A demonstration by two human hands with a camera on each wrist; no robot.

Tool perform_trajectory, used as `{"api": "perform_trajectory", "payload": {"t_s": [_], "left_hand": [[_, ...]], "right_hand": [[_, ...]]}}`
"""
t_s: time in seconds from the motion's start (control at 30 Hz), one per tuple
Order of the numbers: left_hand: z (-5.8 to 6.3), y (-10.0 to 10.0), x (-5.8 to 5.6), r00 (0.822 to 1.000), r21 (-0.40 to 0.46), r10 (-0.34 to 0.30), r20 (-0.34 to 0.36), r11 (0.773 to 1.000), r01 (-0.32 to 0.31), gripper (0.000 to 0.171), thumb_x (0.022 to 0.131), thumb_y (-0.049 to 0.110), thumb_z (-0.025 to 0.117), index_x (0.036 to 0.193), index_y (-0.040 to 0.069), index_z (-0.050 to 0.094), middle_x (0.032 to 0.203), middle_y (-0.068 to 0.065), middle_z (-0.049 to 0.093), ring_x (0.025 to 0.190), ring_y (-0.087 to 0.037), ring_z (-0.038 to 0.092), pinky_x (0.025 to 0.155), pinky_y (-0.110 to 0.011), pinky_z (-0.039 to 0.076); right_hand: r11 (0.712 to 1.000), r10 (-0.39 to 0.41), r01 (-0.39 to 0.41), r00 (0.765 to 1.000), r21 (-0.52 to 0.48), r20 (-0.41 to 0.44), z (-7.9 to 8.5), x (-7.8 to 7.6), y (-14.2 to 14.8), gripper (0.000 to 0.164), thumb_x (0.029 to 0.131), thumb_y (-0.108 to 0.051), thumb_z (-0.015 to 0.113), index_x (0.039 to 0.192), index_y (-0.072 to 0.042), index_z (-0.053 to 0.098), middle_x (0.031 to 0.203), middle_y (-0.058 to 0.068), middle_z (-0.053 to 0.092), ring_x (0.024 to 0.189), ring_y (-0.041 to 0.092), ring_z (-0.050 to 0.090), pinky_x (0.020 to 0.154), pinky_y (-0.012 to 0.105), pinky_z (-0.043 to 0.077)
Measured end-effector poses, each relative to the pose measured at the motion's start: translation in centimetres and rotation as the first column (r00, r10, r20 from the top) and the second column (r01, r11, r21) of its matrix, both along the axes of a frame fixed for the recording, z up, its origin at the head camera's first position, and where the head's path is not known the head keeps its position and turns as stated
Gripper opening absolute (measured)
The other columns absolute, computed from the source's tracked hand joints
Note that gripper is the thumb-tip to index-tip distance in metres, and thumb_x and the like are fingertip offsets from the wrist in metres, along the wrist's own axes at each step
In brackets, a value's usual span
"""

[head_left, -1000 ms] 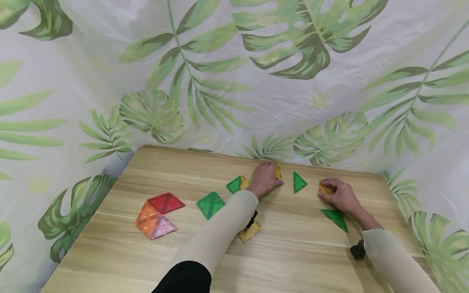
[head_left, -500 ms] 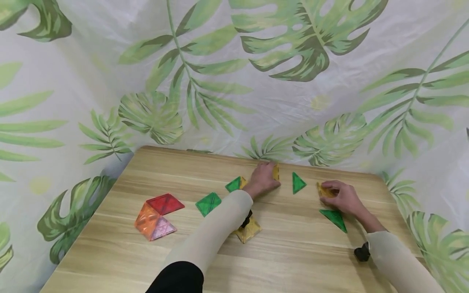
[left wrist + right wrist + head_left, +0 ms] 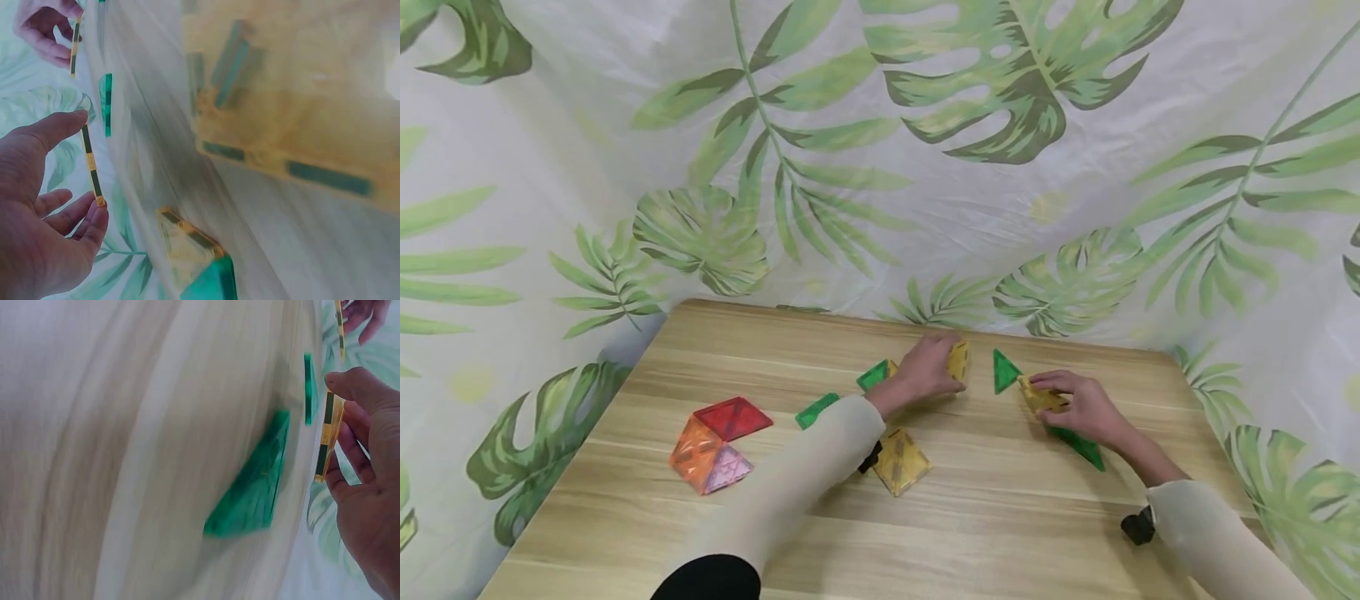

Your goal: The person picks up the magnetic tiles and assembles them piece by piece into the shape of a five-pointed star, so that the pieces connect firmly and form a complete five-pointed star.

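My left hand (image 3: 925, 367) pinches a yellow magnetic tile (image 3: 957, 362) between thumb and fingertips near the table's back edge. Seen edge-on in the left wrist view, that tile (image 3: 91, 162) shows dark magnets in its rim. Farther right, my right hand (image 3: 1090, 406) pinches another yellow magnetic tile (image 3: 1037, 397), which the right wrist view also shows edge-on. A green triangular tile (image 3: 1004, 372) lies between the two hands. Partly behind the right hand's fingers is a longer green triangular tile (image 3: 1081, 450).
On the wooden table (image 3: 985, 533), red tiles (image 3: 733, 418), orange tiles (image 3: 696, 454) and a pink tile (image 3: 728, 467) lie joined at left. Yellow tiles (image 3: 904, 462) lie beside the left forearm, which partly covers a green tile (image 3: 815, 410). Leaf-patterned cloth (image 3: 820, 167) hangs behind.
My right hand has moved left with its yellow tile, close to the green triangle. The left hand has shifted slightly left with its tile, and its forearm uncovers more of the yellow tiles.
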State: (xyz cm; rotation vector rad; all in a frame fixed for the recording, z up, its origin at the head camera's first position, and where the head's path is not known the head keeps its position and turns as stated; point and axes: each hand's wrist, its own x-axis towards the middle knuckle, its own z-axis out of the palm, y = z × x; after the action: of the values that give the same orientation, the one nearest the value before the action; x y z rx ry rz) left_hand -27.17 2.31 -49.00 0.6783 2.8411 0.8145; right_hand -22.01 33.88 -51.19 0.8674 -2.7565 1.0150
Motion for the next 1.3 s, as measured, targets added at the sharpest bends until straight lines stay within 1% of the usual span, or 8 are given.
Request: {"api": "perform_trajectory", "payload": {"t_s": [0.2,0.3,0.43,0.57,0.83,1.0,1.17,1.3], "left_hand": [[0.2,-1.9,1.7,0.997,0.016,-0.072,-0.024,0.997,0.073,0.088,0.084,0.03,0.092,0.156,0.006,0.048,0.141,-0.016,0.066,0.13,-0.033,0.061,0.107,-0.041,0.053],[0.1,-2.7,2.7,0.995,0.004,-0.1,-0.024,0.995,0.1,0.086,0.085,0.031,0.092,0.156,0.006,0.049,0.136,-0.015,0.069,0.125,-0.032,0.063,0.101,-0.041,0.056],[-0.1,-3.6,3.9,0.991,-0.02,-0.136,-0.018,0.991,0.136,0.086,0.085,0.032,0.091,0.155,0.007,0.05,0.134,-0.014,0.07,0.122,-0.03,0.065,0.098,-0.039,0.057],[-0.2,-4.2,4.6,0.986,-0.042,-0.165,-0.031,0.986,0.164,0.085,0.085,0.034,0.09,0.155,0.007,0.05,0.132,-0.013,0.071,0.119,-0.03,0.066,0.096,-0.039,0.058],[-0.5,-4.9,5.2,0.982,-0.092,-0.189,-0.017,0.978,0.187,0.086,0.087,0.037,0.089,0.157,0.009,0.048,0.139,-0.013,0.068,0.126,-0.03,0.062,0.104,-0.041,0.055],[-0.7,-5.1,5.3,0.982,-0.105,-0.187,-0.003,0.977,0.186,0.087,0.086,0.038,0.089,0.157,0.009,0.048,0.137,-0.012,0.069,0.124,-0.029,0.064,0.101,-0.041,0.056],[-1.0,-5.1,5.3,0.983,-0.106,-0.185,0.007,0.977,0.184,0.089,0.085,0.038,0.09,0.157,0.009,0.048,0.137,-0.012,0.069,0.122,-0.029,0.064,0.1,-0.041,0.056],[-1.5,-5.1,5.4,0.983,-0.107,-0.182,0.008,0.978,0.182,0.089,0.084,0.039,0.091,0.157,0.01,0.048,0.136,-0.012,0.069,0.122,-0.029,0.064,0.097,-0.042,0.058]], "right_hand": [[0.995,0.09,-0.087,0.994,0.05,-0.061,-0.1,0.5,-2.5,0.043,0.076,0.002,0.09,0.118,-0.002,0.079,0.127,0.011,0.075,0.114,0.034,0.071,0.091,0.044,0.06],[0.988,0.138,-0.133,0.988,0.075,-0.066,-0.1,0.7,-3.9,0.043,0.076,0.0,0.091,0.117,-0.004,0.079,0.127,0.008,0.075,0.117,0.033,0.07,0.094,0.045,0.06],[0.981,0.184,-0.181,0.982,0.077,-0.033,-0.1,0.9,-5.6,0.045,0.076,-0.002,0.091,0.119,-0.005,0.079,0.129,0.007,0.074,0.119,0.033,0.069,0.095,0.048,0.059],[0.97,0.23,-0.231,0.973,0.075,0.023,-0.3,1.1,-6.9,0.048,0.077,-0.002,0.091,0.124,-0.006,0.078,0.131,0.007,0.073,0.122,0.031,0.067,0.097,0.048,0.059],[0.95,0.302,-0.309,0.946,0.045,0.121,-0.7,1.2,-8.3,0.047,0.079,0.0,0.087,0.125,-0.006,0.078,0.134,0.007,0.072,0.126,0.031,0.065,0.103,0.041,0.056],[0.938,0.341,-0.347,0.93,0.017,0.137,-1.1,1.1,-8.6,0.046,0.079,0.004,0.084,0.123,-0.005,0.078,0.132,0.008,0.073,0.124,0.031,0.066,0.103,0.034,0.055],[0.942,0.33,-0.334,0.936,0.018,0.124,-1.6,1.2,-8.4,0.046,0.08,0.002,0.084,0.124,-0.008,0.078,0.133,0.007,0.072,0.124,0.03,0.066,0.103,0.032,0.055],[0.951,0.303,-0.307,0.949,0.028,0.083,-1.5,1.5,-8.2,0.047,0.078,-0.001,0.087,0.124,-0.006,0.078,0.133,0.008,0.072,0.124,0.03,0.065,0.101,0.038,0.056]]}}
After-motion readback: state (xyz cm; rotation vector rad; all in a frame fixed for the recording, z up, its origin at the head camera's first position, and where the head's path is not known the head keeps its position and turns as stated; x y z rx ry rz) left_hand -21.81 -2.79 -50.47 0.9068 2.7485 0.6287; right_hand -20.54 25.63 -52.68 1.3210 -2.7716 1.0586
